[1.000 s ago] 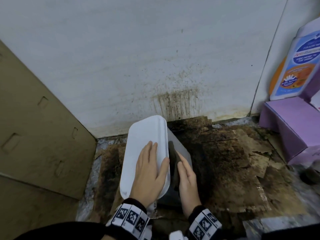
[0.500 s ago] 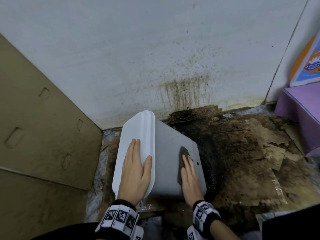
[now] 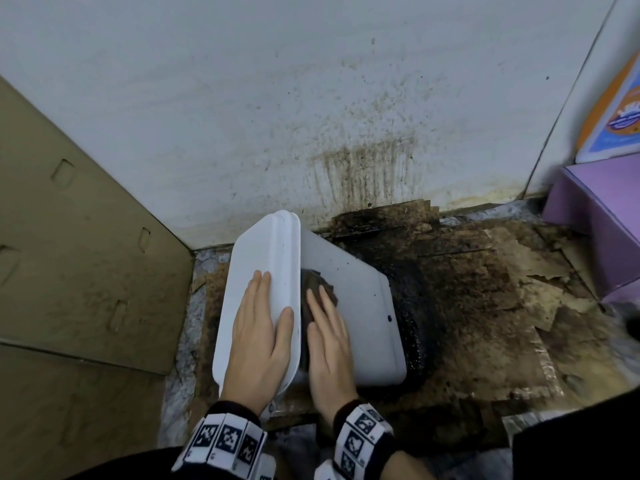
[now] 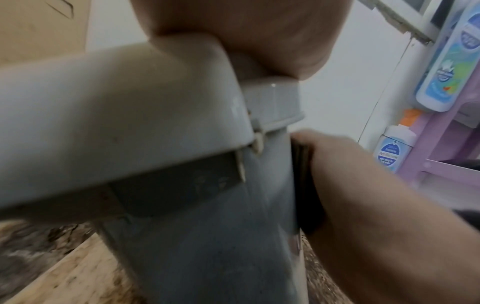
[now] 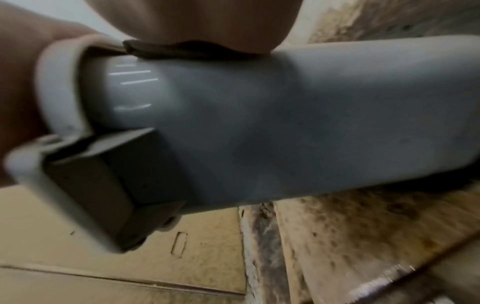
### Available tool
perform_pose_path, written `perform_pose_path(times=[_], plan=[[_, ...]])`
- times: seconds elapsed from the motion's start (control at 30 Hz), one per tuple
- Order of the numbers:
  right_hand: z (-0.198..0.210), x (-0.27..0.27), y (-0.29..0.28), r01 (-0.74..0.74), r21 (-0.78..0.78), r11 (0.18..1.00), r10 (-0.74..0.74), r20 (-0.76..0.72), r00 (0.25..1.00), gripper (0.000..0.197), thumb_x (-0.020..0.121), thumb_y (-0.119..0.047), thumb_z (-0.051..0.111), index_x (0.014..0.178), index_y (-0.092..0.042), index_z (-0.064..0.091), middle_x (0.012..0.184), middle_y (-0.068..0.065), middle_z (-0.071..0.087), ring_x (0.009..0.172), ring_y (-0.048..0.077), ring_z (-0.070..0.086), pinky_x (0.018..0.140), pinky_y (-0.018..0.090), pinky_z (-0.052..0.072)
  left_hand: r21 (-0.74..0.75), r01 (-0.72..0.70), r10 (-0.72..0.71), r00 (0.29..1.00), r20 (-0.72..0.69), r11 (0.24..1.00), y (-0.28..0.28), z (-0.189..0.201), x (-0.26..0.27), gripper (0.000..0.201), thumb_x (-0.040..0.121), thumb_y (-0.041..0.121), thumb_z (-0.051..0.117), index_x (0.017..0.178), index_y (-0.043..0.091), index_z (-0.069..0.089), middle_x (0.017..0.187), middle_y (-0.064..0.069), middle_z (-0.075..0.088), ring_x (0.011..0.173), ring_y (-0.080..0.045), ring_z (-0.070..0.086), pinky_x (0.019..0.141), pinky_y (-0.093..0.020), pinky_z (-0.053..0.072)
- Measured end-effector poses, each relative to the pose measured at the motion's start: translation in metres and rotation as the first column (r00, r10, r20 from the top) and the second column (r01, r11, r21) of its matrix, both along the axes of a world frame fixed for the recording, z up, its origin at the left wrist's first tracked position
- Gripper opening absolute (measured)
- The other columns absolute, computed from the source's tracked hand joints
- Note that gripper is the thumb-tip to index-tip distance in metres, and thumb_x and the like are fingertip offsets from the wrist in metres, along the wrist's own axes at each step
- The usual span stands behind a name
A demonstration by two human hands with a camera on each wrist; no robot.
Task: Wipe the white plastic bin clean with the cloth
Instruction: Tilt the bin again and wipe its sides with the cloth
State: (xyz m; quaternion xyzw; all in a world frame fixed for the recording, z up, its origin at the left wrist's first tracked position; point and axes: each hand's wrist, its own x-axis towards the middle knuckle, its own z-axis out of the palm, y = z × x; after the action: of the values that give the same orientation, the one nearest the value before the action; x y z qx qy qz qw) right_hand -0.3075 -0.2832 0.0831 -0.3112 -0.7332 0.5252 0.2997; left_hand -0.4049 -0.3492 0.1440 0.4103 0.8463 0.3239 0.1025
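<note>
Bottle label reads "Anti-Bacterial". Flat left hand steadies the bin lid; flat right hand presses cloth against its side.

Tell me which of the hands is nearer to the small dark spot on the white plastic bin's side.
Right. The right hand presses the dark cloth flat on the same side wall of the white plastic bin as the small dark spot. The left hand rests on the bin's lid, farther off.
</note>
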Motion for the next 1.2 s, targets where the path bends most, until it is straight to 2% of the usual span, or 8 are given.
perform_pose_path(times=[0.13,0.27,0.33,0.4,0.57,0.77,0.9,1.2], plan=[[-0.009,0.010,0.019,-0.083,0.090,0.992,0.084,-0.013,0.996,0.050,0.107,-0.027,0.025,0.157,-0.035,0.024,0.166,-0.015,0.016,0.152,0.001,0.014,0.122,0.019,0.007,0.002,0.001,-0.001,1.000,-0.014,1.000,0.002,0.001,0.002,0.070,0.099,0.058,0.025,0.161,0.030,0.011,0.170,0.011,0.009,0.155,-0.001,0.006,0.128,-0.033,0.011],[-0.072,0.027,0.059,-0.028,-0.052,0.998,0.035,0.139,0.990,0.051,0.106,-0.035,0.019,0.157,-0.039,0.017,0.168,-0.015,0.007,0.152,-0.002,0.005,0.124,0.025,0.006,0.001,-0.003,0.003,1.000,-0.017,1.000,0.001,0.004,0.002,0.071,0.099,0.057,0.026,0.161,0.027,0.012,0.170,0.011,0.009,0.155,-0.002,0.007,0.128,-0.036,0.012],[-0.104,0.032,0.079,0.031,-0.139,0.990,0.010,0.284,0.959,0.052,0.107,-0.032,0.016,0.158,-0.026,0.019,0.169,-0.005,0.004,0.155,0.009,0.004,0.127,0.038,0.007,-0.001,0.002,-0.002,1.000,-0.024,1.000,0.002,0.006,0.003,0.071,0.099,0.057,0.027,0.161,0.027,0.011,0.170,0.011,0.009,0.155,-0.002,0.007,0.128,-0.036,0.012],[-0.117,0.031,0.089,0.069,-0.176,0.982,-0.003,0.350,0.937,0.062,0.102,-0.035,0.013,0.157,-0.010,0.023,0.167,0.006,0.008,0.156,0.024,0.007,0.127,0.036,0.001,-0.004,0.007,-0.008,0.999,-0.042,1.000,0.004,0.007,0.005,0.071,0.099,0.057,0.027,0.161,0.026,0.012,0.170,0.010,0.010,0.155,-0.003,0.008,0.128,-0.036,0.013],[-0.054,0.002,0.075,0.018,-0.249,0.968,0.031,0.193,0.981,0.050,0.109,-0.029,0.021,0.157,-0.037,0.009,0.168,-0.010,-0.004,0.154,0.007,-0.003,0.122,0.028,0.000,-0.002,0.018,-0.019,0.998,-0.063,1.000,0.004,0.005,0.005,0.070,0.100,0.054,0.027,0.161,0.024,0.013,0.170,0.009,0.010,0.156,-0.003,0.007,0.128,-0.035,0.013],[0.013,-0.031,0.079,-0.324,-0.055,0.944,0.324,-0.005,0.946,0.049,0.111,-0.031,0.022,0.158,-0.037,0.010,0.167,-0.016,-0.012,0.150,-0.004,-0.018,0.123,0.022,-0.005,-0.018,0.032,-0.033,0.997,-0.071,0.999,0.005,0.005,0.008,0.070,0.100,0.056,0.027,0.162,0.026,0.012,0.170,0.011,0.008,0.155,0.000,0.004,0.126,-0.029,0.010],[-0.009,-0.020,0.103,-0.344,-0.033,0.939,0.345,0.100,0.933,0.054,0.110,-0.037,0.020,0.159,-0.037,-0.003,0.166,-0.016,-0.018,0.151,-0.004,-0.015,0.122,0.019,-0.004,-0.012,0.035,-0.035,0.998,-0.060,0.999,0.002,0.005,0.004,0.070,0.101,0.056,0.027,0.162,0.026,0.012,0.170,0.012,0.007,0.156,-0.001,0.004,0.127,-0.033,0.012],[-0.088,0.003,0.182,-0.077,-0.418,0.905,0.274,0.436,0.857,0.055,0.109,-0.038,0.018,0.159,-0.030,-0.003,0.168,-0.001,-0.012,0.155,0.013,-0.011,0.123,0.034,-0.006,-0.016,0.033,-0.034,0.998,-0.059,0.999,-0.001,0.008,0.003,0.069,0.100,0.058,0.028,0.162,0.032,0.009,0.169,0.020,0.005,0.155,0.002,0.003,0.126,-0.030,0.010]])
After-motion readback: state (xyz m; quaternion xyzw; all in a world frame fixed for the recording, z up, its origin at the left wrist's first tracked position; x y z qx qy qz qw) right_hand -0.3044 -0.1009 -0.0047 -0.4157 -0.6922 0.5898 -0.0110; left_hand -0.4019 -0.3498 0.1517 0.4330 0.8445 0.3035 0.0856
